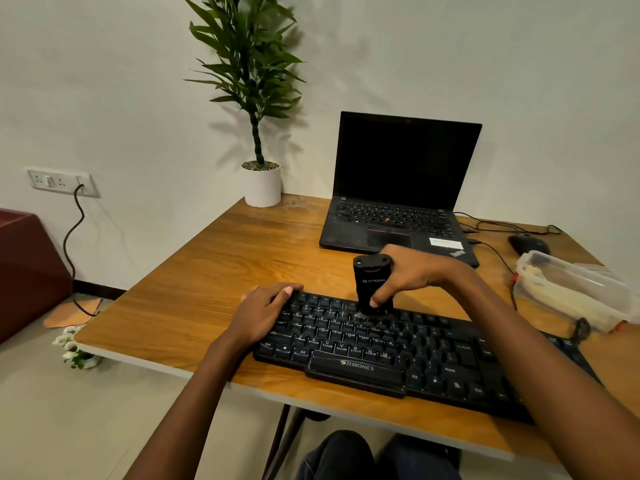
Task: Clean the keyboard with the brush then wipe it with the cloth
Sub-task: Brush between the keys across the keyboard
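A black Zebronics keyboard (398, 351) lies across the near half of the wooden desk (221, 271). My right hand (412, 271) grips a black cylindrical brush (372, 285) held upright, its bristle end down on the upper key rows near the keyboard's middle. My left hand (263, 310) rests flat on the keyboard's top left corner, fingers straight. No cloth can be made out; a clear plastic box (568, 292) at the right holds something pale.
An open black laptop (401, 188) stands behind the keyboard, a black mouse (528, 244) and cables to its right. A white potted plant (262, 183) sits at the desk's back left corner. A wall socket (62, 181) and dark red furniture (27, 268) are at left.
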Tool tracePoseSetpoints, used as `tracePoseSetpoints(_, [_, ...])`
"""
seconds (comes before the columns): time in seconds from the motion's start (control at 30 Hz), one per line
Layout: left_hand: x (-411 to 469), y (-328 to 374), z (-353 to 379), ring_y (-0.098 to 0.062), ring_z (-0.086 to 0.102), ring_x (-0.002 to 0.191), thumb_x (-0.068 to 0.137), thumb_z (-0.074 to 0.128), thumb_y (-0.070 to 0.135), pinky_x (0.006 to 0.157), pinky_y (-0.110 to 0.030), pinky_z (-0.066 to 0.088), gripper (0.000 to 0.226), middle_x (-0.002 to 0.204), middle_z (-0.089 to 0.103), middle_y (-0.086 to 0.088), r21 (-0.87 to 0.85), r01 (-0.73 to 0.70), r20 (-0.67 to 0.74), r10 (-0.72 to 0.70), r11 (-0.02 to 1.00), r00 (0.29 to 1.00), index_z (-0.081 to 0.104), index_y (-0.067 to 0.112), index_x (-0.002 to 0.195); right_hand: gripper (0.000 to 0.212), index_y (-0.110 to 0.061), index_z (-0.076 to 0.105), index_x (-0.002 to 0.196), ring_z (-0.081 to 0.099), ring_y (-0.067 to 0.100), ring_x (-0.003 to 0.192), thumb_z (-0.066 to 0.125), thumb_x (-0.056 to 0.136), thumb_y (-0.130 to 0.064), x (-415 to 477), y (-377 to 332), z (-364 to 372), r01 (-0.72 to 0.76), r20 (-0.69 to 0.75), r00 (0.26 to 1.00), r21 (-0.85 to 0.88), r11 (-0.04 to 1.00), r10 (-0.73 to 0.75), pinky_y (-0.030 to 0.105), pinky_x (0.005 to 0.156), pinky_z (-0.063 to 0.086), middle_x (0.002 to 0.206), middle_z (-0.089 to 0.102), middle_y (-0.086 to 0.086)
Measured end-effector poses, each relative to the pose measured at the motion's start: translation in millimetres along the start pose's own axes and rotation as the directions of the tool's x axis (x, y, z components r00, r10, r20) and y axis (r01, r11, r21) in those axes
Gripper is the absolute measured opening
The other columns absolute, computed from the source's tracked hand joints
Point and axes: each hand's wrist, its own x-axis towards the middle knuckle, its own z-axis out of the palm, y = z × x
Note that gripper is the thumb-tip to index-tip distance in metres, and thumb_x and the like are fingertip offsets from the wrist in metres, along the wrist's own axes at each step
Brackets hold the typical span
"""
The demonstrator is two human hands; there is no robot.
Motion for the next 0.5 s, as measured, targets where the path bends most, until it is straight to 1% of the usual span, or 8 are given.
tracePoseSetpoints(0.07, [0.0, 0.0, 0.0, -0.014, 0.049, 0.124, 0.087, 0.026, 0.05, 0.111, -0.052, 0.026, 0.053, 0.131, 0.058, 0.006, 0.004, -0.004, -0.005, 0.004, 1.0, 1.0, 0.059, 0.032, 0.124, 0.023, -0.014, 0.058, 0.068, 0.058, 0.014, 0.066, 0.078, 0.069, -0.004, 3.4, -3.0, 0.1, 0.01, -0.037, 0.999, 0.024, 1.0, -0.01, 0.027, 0.063, 0.045, 0.069, 0.059, 0.0])
tracePoseSetpoints(0.13, [-0.1, 0.7, -0.2, -0.014, 0.049, 0.124, 0.087, 0.025, 0.05, 0.111, -0.051, 0.025, 0.053, 0.132, 0.058, 0.005, 0.008, -0.004, -0.002, 0.004, 1.0, 1.0, 0.059, 0.032, 0.124, 0.022, -0.009, 0.056, 0.074, 0.057, 0.015, 0.069, 0.078, 0.07, -0.005, 3.6, -0.8, 8.9, 0.024, -0.083, 0.996, 0.078, 0.997, -0.018, 0.03, 0.067, 0.044, 0.071, 0.058, 0.002])
tracePoseSetpoints(0.2, [0.4, 1.1, -0.2, -0.014, 0.049, 0.124, 0.087, 0.025, 0.051, 0.111, -0.051, 0.026, 0.054, 0.132, 0.058, 0.005, 0.013, -0.007, -0.002, 0.007, 1.0, 1.0, 0.059, 0.032, 0.124, 0.025, -0.014, 0.055, 0.075, 0.057, 0.014, 0.073, 0.077, 0.07, -0.004, -0.5, 0.4, 11.7, 0.0, -0.056, 0.998, 0.073, 0.997, 0.004, 0.034, 0.073, 0.047, 0.075, 0.058, 0.001])
tracePoseSetpoints(0.3, [0.2, 0.6, -0.2, -0.014, 0.049, 0.124, 0.087, 0.025, 0.051, 0.111, -0.052, 0.026, 0.054, 0.132, 0.058, 0.005, 0.003, -0.002, -0.003, 0.002, 1.0, 1.0, 0.059, 0.031, 0.125, 0.023, -0.017, 0.06, 0.071, 0.061, 0.015, 0.071, 0.078, 0.068, -0.004, 1.4, 0.8, 0.8, -0.018, 0.018, 1.0, -0.016, 1.0, 0.018, 0.033, 0.069, 0.05, 0.072, 0.062, 0.0])
tracePoseSetpoints(0.37, [-0.1, 0.4, -0.6, -0.014, 0.049, 0.123, 0.087, 0.026, 0.05, 0.111, -0.052, 0.026, 0.054, 0.131, 0.058, 0.005, 0.003, -0.008, -0.005, 0.008, 1.0, 1.0, 0.059, 0.03, 0.124, 0.019, -0.009, 0.061, 0.073, 0.059, 0.017, 0.069, 0.079, 0.069, -0.008, 2.7, -4.6, 2.5, 0.0, -0.042, 0.999, 0.016, 1.0, 0.0, 0.034, 0.067, 0.047, 0.071, 0.061, 0.002])
tracePoseSetpoints(0.43, [-0.8, 1.5, -0.6, -0.013, 0.049, 0.123, 0.087, 0.026, 0.049, 0.111, -0.051, 0.026, 0.053, 0.131, 0.058, 0.005, -0.002, -0.014, -0.008, 0.014, 1.0, 1.0, 0.06, 0.03, 0.124, 0.025, 0.0, 0.058, 0.085, 0.054, 0.014, 0.067, 0.078, 0.072, -0.008, 2.9, -2.6, 12.2, 0.007, -0.093, 0.996, 0.069, 0.998, 0.0, 0.025, 0.064, 0.043, 0.072, 0.056, 0.002])
tracePoseSetpoints(0.47, [-1.1, 2.2, -0.9, -0.013, 0.049, 0.123, 0.088, 0.027, 0.049, 0.111, -0.051, 0.025, 0.053, 0.131, 0.058, 0.005, -0.001, -0.016, -0.01, 0.016, 1.0, 1.0, 0.06, 0.03, 0.124, 0.027, 0.0, 0.056, 0.09, 0.052, 0.01, 0.067, 0.076, 0.073, -0.007, 0.3, -3.9, 15.5, -0.011, -0.095, 0.995, 0.074, 0.997, 0.018, 0.018, 0.062, 0.042, 0.073, 0.053, 0.0])
tracePoseSetpoints(0.5, [-1.6, 3.0, -1.1, -0.013, 0.048, 0.123, 0.09, 0.028, 0.048, 0.111, -0.051, 0.025, 0.051, 0.132, 0.058, 0.004, 0.003, -0.017, -0.011, 0.017, 1.0, 1.0, 0.059, 0.029, 0.125, 0.025, -0.003, 0.055, 0.089, 0.051, 0.007, 0.068, 0.075, 0.074, -0.005, -2.6, -5.1, 15.9, -0.033, -0.061, 0.997, 0.07, 0.997, 0.037, 0.013, 0.06, 0.042, 0.074, 0.052, -0.003])
